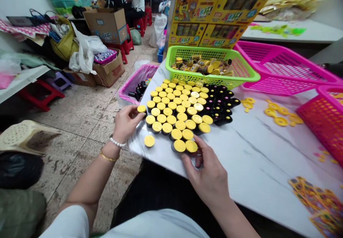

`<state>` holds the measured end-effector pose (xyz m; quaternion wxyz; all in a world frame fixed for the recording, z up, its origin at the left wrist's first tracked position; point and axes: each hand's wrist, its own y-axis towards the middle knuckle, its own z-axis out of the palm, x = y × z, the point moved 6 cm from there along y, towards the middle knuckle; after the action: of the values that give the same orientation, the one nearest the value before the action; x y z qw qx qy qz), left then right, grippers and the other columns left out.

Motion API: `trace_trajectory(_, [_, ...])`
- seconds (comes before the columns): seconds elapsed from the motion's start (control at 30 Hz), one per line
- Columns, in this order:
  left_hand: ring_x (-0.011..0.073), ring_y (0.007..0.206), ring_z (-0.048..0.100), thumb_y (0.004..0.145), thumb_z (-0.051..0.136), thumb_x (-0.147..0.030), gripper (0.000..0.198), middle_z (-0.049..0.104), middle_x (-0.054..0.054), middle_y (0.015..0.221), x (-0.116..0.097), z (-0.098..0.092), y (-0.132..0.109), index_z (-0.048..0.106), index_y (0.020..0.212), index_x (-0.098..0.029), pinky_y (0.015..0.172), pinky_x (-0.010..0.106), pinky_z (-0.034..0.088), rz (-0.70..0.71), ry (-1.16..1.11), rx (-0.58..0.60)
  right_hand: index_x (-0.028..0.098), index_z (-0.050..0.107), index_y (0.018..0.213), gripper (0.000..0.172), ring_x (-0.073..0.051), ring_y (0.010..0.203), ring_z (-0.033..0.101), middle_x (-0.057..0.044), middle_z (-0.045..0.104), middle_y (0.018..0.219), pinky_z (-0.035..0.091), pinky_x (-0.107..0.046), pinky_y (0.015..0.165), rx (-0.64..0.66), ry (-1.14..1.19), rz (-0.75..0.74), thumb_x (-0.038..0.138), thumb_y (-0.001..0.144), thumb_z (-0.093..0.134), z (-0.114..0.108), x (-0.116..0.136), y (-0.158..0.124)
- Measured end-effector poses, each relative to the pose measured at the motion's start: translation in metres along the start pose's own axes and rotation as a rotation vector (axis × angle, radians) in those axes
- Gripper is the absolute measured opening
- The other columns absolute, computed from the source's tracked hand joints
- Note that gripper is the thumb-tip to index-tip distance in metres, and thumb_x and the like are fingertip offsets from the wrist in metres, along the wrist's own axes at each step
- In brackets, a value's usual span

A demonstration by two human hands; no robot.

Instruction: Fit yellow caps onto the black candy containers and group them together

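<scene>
A packed group of small black containers with round yellow caps (171,105) stands on the white marbled table. At its left edge, my left hand (126,122) pinches one yellow-capped container (142,108) between thumb and fingers. My right hand (207,170) is at the near end of the group, its thumb and fingers closed about another yellow-capped container (191,146). Beside that one stands a further capped container (179,145). A single yellow cap (149,141) sits apart near the table's front edge. Black pieces with pink or yellow tips (221,102) lie behind, to the right.
A green basket (214,79) of yellow-and-black pieces stands behind the group, with yellow display boxes (211,13) beyond it. Pink baskets (286,68) are at the right. Yellow rings (281,120) and printed cards (318,202) lie on the table. A pink-rimmed bin (123,91) adjoins its left side.
</scene>
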<state>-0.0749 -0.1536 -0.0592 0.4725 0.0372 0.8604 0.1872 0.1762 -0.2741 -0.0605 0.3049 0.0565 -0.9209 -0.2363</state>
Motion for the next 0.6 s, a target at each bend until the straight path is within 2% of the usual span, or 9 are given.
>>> trace_trajectory(0.1, [0.0152, 0.074, 0.062, 0.081, 0.067, -0.028, 0.024, 0.070, 0.005, 0.088, -0.006, 0.008, 0.006, 0.070, 0.102, -0.016, 0.072, 0.031, 0.052, 0.110, 0.066, 0.136, 0.019, 0.048, 0.132, 0.045, -0.013, 0.051, 0.050, -0.003, 0.062, 0.083, 0.054, -0.030, 0.055, -0.007, 0.009, 0.012, 0.029, 0.089, 0.058, -0.001, 0.000, 0.001])
trace_trajectory(0.17, [0.0162, 0.080, 0.063, 0.086, 0.060, -0.027, 0.029, 0.070, 0.007, 0.097, -0.014, 0.003, -0.003, 0.067, 0.112, -0.017, 0.076, 0.032, 0.052, 0.132, 0.055, 0.145, 0.018, 0.047, 0.133, 0.048, -0.011, 0.052, 0.050, -0.007, 0.064, 0.095, 0.055, -0.030, 0.058, -0.007, 0.026, 0.047, 0.031, 0.088, 0.059, -0.003, -0.001, 0.001])
trace_trajectory(0.23, [0.0174, 0.087, 0.063, 0.089, 0.057, -0.030, 0.035, 0.068, 0.009, 0.105, -0.022, -0.007, -0.021, 0.061, 0.121, -0.017, 0.078, 0.033, 0.051, 0.113, 0.038, 0.089, 0.018, 0.046, 0.132, 0.052, -0.011, 0.053, 0.051, -0.008, 0.063, 0.100, 0.055, -0.029, 0.059, 0.003, 0.048, 0.104, 0.034, 0.086, 0.062, -0.003, -0.004, -0.001])
trace_trajectory(0.3, [0.0185, 0.088, 0.061, 0.087, 0.062, -0.038, 0.041, 0.064, 0.008, 0.100, -0.029, -0.015, -0.046, 0.057, 0.123, -0.017, 0.078, 0.033, 0.051, 0.099, 0.087, 0.044, 0.017, 0.047, 0.127, 0.052, -0.012, 0.056, 0.054, -0.005, 0.062, 0.091, 0.055, -0.028, 0.057, 0.015, 0.068, 0.162, 0.038, 0.083, 0.065, -0.003, -0.007, -0.003])
trace_trajectory(0.37, [0.0187, 0.081, 0.059, 0.077, 0.073, -0.047, 0.054, 0.060, 0.004, 0.090, -0.033, -0.015, -0.070, 0.054, 0.118, -0.016, 0.073, 0.032, 0.051, 0.094, 0.186, 0.053, 0.019, 0.049, 0.117, 0.046, -0.012, 0.057, 0.055, -0.001, 0.059, 0.080, 0.053, -0.026, 0.054, 0.012, 0.080, 0.201, 0.041, 0.081, 0.068, -0.002, -0.009, -0.005])
trace_trajectory(0.43, [0.0192, 0.077, 0.058, 0.070, 0.079, -0.050, 0.059, 0.059, 0.003, 0.087, -0.036, -0.009, -0.086, 0.053, 0.111, -0.017, 0.072, 0.033, 0.051, 0.119, 0.280, 0.066, 0.021, 0.048, 0.107, 0.042, -0.012, 0.056, 0.055, 0.002, 0.058, 0.075, 0.051, -0.025, 0.053, 0.016, 0.087, 0.225, 0.043, 0.078, 0.070, 0.001, -0.010, -0.004])
trace_trajectory(0.5, [0.0198, 0.077, 0.059, 0.071, 0.080, -0.047, 0.053, 0.060, 0.004, 0.087, -0.037, -0.001, -0.088, 0.052, 0.104, -0.018, 0.073, 0.034, 0.051, 0.161, 0.338, 0.068, 0.021, 0.047, 0.105, 0.045, -0.012, 0.053, 0.056, 0.003, 0.059, 0.073, 0.049, -0.024, 0.050, 0.031, 0.089, 0.237, 0.047, 0.076, 0.071, 0.006, -0.009, -0.001])
trace_trajectory(0.6, [0.0197, 0.077, 0.061, 0.074, 0.078, -0.041, 0.043, 0.062, 0.003, 0.086, -0.033, 0.006, -0.073, 0.051, 0.099, -0.019, 0.072, 0.033, 0.051, 0.168, 0.357, 0.065, 0.020, 0.044, 0.115, 0.054, -0.013, 0.050, 0.057, 0.003, 0.062, 0.071, 0.046, -0.024, 0.046, 0.069, 0.083, 0.216, 0.050, 0.077, 0.069, 0.016, -0.003, 0.004])
